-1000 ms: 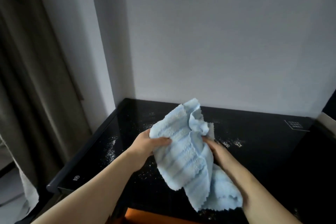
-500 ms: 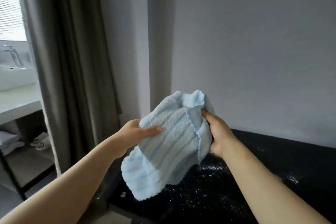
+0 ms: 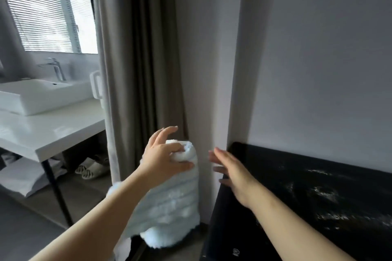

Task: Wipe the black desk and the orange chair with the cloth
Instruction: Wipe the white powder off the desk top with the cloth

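My left hand (image 3: pixel 164 158) pinches the top of the light blue striped cloth (image 3: pixel 169 203), which hangs down in the air left of the desk. My right hand (image 3: pixel 232 172) is off the cloth, fingers spread, hovering over the near left corner of the black desk (image 3: pixel 318 193). White dusty specks lie across the glossy desk top. The orange chair is out of sight.
A grey-brown curtain (image 3: pixel 144 65) and a white wall column (image 3: pixel 210 59) stand behind my hands. To the left are a white counter (image 3: pixel 51 129) with a sink (image 3: pixel 40 95) and faucet, slippers (image 3: pixel 91 168) on the floor beneath, and a window with blinds.
The view has swung left, away from the desk. My right hand has let go of the cloth and opened; the cloth now dangles from my left hand alone.
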Motion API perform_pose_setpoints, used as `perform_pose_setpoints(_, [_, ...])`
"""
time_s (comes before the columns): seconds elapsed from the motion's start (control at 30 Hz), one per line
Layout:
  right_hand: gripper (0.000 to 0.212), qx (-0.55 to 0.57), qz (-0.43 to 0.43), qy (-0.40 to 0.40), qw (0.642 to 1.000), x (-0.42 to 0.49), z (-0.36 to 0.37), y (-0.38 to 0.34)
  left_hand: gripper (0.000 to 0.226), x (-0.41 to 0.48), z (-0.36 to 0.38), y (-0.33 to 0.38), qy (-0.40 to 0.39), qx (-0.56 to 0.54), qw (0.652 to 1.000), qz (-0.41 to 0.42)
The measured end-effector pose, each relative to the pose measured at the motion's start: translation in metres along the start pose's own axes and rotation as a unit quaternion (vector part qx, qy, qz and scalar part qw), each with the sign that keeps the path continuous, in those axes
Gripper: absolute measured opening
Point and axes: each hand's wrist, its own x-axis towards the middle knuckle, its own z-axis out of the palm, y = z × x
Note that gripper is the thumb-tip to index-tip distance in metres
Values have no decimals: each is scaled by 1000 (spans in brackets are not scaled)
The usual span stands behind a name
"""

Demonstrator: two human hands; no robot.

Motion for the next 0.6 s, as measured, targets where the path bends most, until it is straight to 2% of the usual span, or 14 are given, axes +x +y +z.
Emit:
perform_pose_setpoints(0.07, [47,-13,-8,-74,997,6,23,5,35,7,-9,-13,5,-23,999,-27])
perform_pose_setpoints(0.13, [50,-36,-22,-120,992,18,42,13,28,16,-11,-27,10,-72,996,-58])
perform_pose_setpoints(0.23, [52,-76,-52,-130,987,40,58,23,28,34,-7,-45,6,-154,983,-96])
perform_pose_setpoints(0.3, [49,-56,-47,-96,993,64,55,28,22,49,-1,-55,11,-237,965,-116])
perform_pose_setpoints(0.37, [41,4,-21,-68,997,90,46,26,18,71,7,-61,15,-324,935,-143])
perform_pose_setpoints(0.43, [50,81,-1,-58,995,119,33,26,21,94,20,-66,-4,-394,902,-175])
perform_pose_setpoints(0.47, [54,116,11,-50,992,129,27,23,24,105,28,-68,-27,-426,884,-192])
perform_pose_setpoints(0.53, [31,207,34,-38,977,146,15,20,29,123,46,-72,-102,-484,841,-221])
perform_pose_setpoints(0.57, [28,240,43,-32,969,155,6,24,30,131,56,-75,-137,-500,824,-227])
perform_pose_setpoints(0.6, [35,275,46,-11,960,161,1,24,31,138,65,-79,-152,-504,818,-229])
